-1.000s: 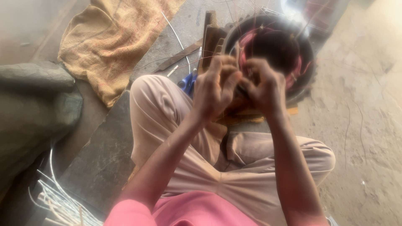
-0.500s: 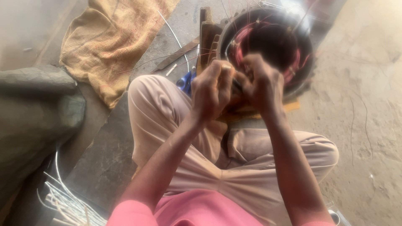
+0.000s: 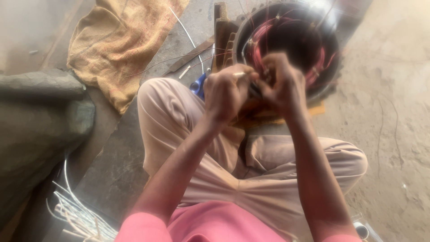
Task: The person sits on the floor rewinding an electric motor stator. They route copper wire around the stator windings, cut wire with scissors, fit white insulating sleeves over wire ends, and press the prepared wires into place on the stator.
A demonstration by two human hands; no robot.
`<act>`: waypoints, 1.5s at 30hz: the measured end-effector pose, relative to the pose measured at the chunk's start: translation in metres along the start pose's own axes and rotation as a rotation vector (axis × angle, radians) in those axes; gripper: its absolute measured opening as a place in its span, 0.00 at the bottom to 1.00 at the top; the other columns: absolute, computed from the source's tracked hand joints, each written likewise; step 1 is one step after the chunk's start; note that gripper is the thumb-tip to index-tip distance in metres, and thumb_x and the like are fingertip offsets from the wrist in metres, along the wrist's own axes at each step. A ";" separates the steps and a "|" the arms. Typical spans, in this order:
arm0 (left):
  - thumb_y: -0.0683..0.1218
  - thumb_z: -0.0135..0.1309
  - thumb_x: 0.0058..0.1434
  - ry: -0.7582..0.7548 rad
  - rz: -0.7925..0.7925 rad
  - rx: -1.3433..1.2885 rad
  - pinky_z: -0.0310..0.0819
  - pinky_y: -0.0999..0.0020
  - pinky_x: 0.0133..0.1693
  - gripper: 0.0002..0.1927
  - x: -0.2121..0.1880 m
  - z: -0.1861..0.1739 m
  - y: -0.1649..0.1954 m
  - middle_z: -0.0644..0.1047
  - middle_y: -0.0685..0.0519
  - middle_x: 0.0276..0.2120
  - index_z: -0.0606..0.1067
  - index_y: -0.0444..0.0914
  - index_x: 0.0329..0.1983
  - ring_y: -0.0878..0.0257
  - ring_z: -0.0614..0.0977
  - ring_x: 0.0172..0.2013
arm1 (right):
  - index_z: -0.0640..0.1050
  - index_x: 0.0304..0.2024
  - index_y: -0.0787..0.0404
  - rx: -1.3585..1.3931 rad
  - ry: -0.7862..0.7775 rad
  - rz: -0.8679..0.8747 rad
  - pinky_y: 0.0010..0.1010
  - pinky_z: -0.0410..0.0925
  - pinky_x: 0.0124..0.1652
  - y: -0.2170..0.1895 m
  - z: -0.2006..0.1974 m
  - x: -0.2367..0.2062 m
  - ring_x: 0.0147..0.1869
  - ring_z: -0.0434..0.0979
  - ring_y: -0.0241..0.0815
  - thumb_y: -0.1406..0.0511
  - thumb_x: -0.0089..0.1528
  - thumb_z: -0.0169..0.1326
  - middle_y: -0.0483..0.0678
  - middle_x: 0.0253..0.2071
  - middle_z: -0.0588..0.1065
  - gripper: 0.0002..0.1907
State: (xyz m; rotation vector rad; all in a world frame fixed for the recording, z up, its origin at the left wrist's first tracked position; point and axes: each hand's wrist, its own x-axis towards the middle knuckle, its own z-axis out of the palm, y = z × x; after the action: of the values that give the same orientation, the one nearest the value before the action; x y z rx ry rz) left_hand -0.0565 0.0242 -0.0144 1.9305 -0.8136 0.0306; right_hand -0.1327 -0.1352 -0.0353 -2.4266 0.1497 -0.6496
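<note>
Copper-red windings (image 3: 260,49) ring the dark motor stator (image 3: 286,45) on the floor, just beyond both hands | left hand (image 3: 226,92) pinches a thin pale stick (image 3: 238,74) lying crosswise, pointing right | right hand (image 3: 280,85) fingers curled tight; its grasp is hidden | burlap cloth (image 3: 121,40) far left.

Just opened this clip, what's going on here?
A person sits cross-legged on the floor, both hands raised close together at the rim of a round motor stator with reddish copper windings. The left hand pinches a thin pale strip; the right hand works beside it, its grip blurred. A burlap cloth and a bundle of white strips lie to the left.
</note>
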 end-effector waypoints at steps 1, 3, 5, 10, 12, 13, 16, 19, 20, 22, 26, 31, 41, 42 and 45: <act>0.45 0.59 0.65 0.014 0.020 0.004 0.74 0.71 0.21 0.06 0.001 0.001 0.000 0.84 0.51 0.27 0.84 0.40 0.38 0.65 0.84 0.20 | 0.70 0.51 0.63 0.016 -0.015 0.008 0.32 0.76 0.34 0.002 0.000 0.000 0.37 0.84 0.42 0.69 0.65 0.65 0.53 0.38 0.80 0.18; 0.46 0.60 0.65 0.043 0.059 0.012 0.75 0.72 0.22 0.05 0.003 0.004 0.000 0.84 0.51 0.29 0.83 0.40 0.38 0.65 0.84 0.21 | 0.69 0.53 0.63 0.048 -0.045 0.024 0.29 0.77 0.33 0.005 -0.001 -0.001 0.37 0.84 0.41 0.73 0.65 0.62 0.54 0.38 0.79 0.18; 0.46 0.60 0.65 0.026 0.047 0.025 0.74 0.71 0.22 0.05 0.003 0.007 -0.003 0.84 0.52 0.28 0.84 0.40 0.37 0.65 0.84 0.20 | 0.69 0.52 0.64 0.061 -0.060 0.039 0.28 0.75 0.30 0.006 -0.003 -0.002 0.34 0.82 0.41 0.76 0.61 0.59 0.54 0.39 0.80 0.19; 0.46 0.58 0.66 0.023 0.071 0.069 0.74 0.72 0.22 0.06 -0.002 0.020 -0.018 0.84 0.54 0.29 0.83 0.42 0.37 0.66 0.83 0.21 | 0.68 0.53 0.64 0.072 -0.082 0.047 0.25 0.73 0.26 0.004 -0.007 -0.004 0.31 0.79 0.39 0.80 0.58 0.54 0.55 0.38 0.78 0.22; 0.45 0.55 0.68 0.019 0.120 0.094 0.74 0.73 0.23 0.07 -0.004 0.029 -0.022 0.84 0.54 0.30 0.82 0.43 0.36 0.68 0.82 0.22 | 0.68 0.52 0.64 0.054 -0.098 0.087 0.28 0.71 0.24 0.004 -0.007 -0.005 0.27 0.77 0.41 0.80 0.57 0.55 0.55 0.36 0.78 0.22; 0.46 0.55 0.69 -0.019 0.092 0.157 0.72 0.72 0.21 0.08 -0.004 0.034 -0.024 0.82 0.54 0.27 0.81 0.42 0.34 0.68 0.80 0.20 | 0.68 0.52 0.65 0.070 -0.104 0.106 0.29 0.69 0.23 0.005 -0.007 -0.005 0.25 0.76 0.42 0.80 0.57 0.55 0.55 0.37 0.79 0.22; 0.47 0.55 0.71 -0.107 0.034 0.243 0.67 0.69 0.18 0.12 0.001 0.042 -0.025 0.80 0.55 0.22 0.80 0.41 0.30 0.69 0.76 0.16 | 0.68 0.52 0.65 0.106 -0.100 0.109 0.30 0.69 0.23 0.006 -0.007 -0.004 0.27 0.76 0.43 0.79 0.59 0.55 0.55 0.40 0.79 0.21; 0.46 0.55 0.67 -0.169 0.002 0.152 0.64 0.70 0.16 0.08 0.007 0.033 -0.021 0.81 0.56 0.22 0.81 0.42 0.33 0.69 0.74 0.15 | 0.69 0.52 0.66 0.112 -0.067 0.020 0.29 0.77 0.32 0.005 -0.006 -0.002 0.37 0.82 0.42 0.77 0.60 0.56 0.56 0.41 0.78 0.18; 0.45 0.55 0.67 -0.208 -0.023 0.139 0.64 0.70 0.16 0.07 0.008 0.027 -0.018 0.82 0.56 0.23 0.82 0.42 0.34 0.68 0.75 0.15 | 0.70 0.51 0.66 0.105 -0.062 0.003 0.30 0.78 0.35 0.004 -0.006 -0.002 0.38 0.82 0.42 0.76 0.61 0.57 0.55 0.41 0.78 0.17; 0.44 0.56 0.65 -0.168 0.011 0.067 0.67 0.73 0.17 0.05 0.007 0.013 -0.009 0.82 0.53 0.27 0.82 0.41 0.38 0.67 0.77 0.17 | 0.73 0.49 0.65 0.078 -0.064 -0.001 0.32 0.80 0.40 0.000 -0.006 -0.002 0.40 0.83 0.43 0.73 0.62 0.58 0.55 0.42 0.77 0.13; 0.44 0.59 0.66 0.026 0.181 -0.125 0.79 0.77 0.26 0.06 -0.005 -0.021 0.008 0.83 0.51 0.36 0.80 0.38 0.43 0.69 0.83 0.27 | 0.81 0.43 0.60 -0.001 -0.014 -0.020 0.36 0.79 0.42 -0.008 -0.007 -0.003 0.45 0.81 0.49 0.67 0.61 0.61 0.62 0.55 0.71 0.08; 0.46 0.59 0.69 0.105 0.260 -0.097 0.84 0.74 0.34 0.05 -0.009 -0.043 0.025 0.84 0.52 0.39 0.80 0.40 0.42 0.66 0.86 0.33 | 0.84 0.36 0.56 -0.102 -0.014 0.013 0.40 0.77 0.42 -0.010 -0.003 -0.005 0.54 0.77 0.53 0.59 0.62 0.68 0.62 0.62 0.67 0.09; 0.48 0.48 0.74 0.219 0.601 0.090 0.78 0.68 0.32 0.11 0.013 -0.031 0.034 0.80 0.54 0.32 0.78 0.42 0.37 0.65 0.81 0.30 | 0.82 0.32 0.57 -0.271 0.122 -0.194 0.39 0.73 0.52 0.003 0.007 -0.006 0.61 0.71 0.49 0.67 0.65 0.65 0.50 0.60 0.72 0.07; 0.47 0.47 0.74 0.237 0.623 0.080 0.77 0.67 0.31 0.11 0.015 -0.033 0.039 0.79 0.54 0.31 0.77 0.42 0.37 0.66 0.80 0.30 | 0.83 0.34 0.57 -0.326 0.122 -0.200 0.40 0.72 0.53 0.001 0.007 -0.006 0.61 0.70 0.50 0.67 0.64 0.65 0.49 0.59 0.73 0.04; 0.48 0.50 0.73 0.274 0.578 0.012 0.75 0.70 0.29 0.09 0.022 -0.060 0.050 0.80 0.54 0.32 0.77 0.42 0.39 0.67 0.80 0.29 | 0.82 0.22 0.57 -0.381 0.035 -0.133 0.46 0.69 0.41 -0.007 0.005 -0.007 0.55 0.70 0.54 0.66 0.58 0.68 0.53 0.54 0.74 0.10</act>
State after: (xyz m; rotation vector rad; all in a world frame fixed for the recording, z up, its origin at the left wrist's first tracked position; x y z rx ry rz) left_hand -0.0481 0.0470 0.0629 1.5959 -1.1518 0.6345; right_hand -0.1368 -0.1248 -0.0377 -2.8105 0.1377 -0.7817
